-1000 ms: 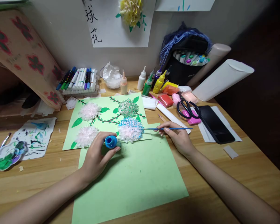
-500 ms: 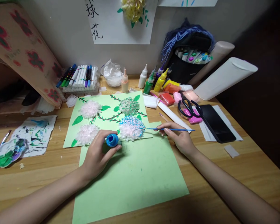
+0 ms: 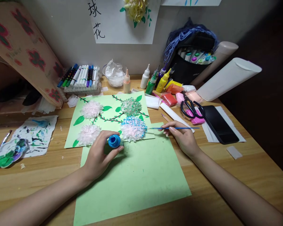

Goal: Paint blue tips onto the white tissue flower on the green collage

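My left hand [image 3: 99, 157] holds a small open pot of blue paint [image 3: 114, 141] between thumb and fingers, tilted, over the lower edge of a green picture sheet [image 3: 70, 133]. In my right hand [image 3: 182, 136] is a thin blue brush [image 3: 179, 128], pinched and pointing left. Its tip is at the right side of a fluffy paper flower [image 3: 132, 130], white-pink with blue on its top and right petals. A green-tinted flower [image 3: 131, 106] sits above it. Two pale pink flowers, one upper [image 3: 92, 109] and one lower [image 3: 89, 135], are on the sheet's left.
A larger green sheet [image 3: 136, 185] lies in front. At left are a paint palette [image 3: 8, 153] and a stained tissue [image 3: 41, 135]. Markers [image 3: 81, 77] and paint bottles [image 3: 151, 84] stand behind. Scissors [image 3: 191, 108], clay packets [image 3: 169, 99] and a phone [image 3: 220, 124] are at right.
My right hand and the brush have moved slightly right and up, the brush tip shifting toward the flower's right edge. My left hand still holds the pot in nearly the same place.
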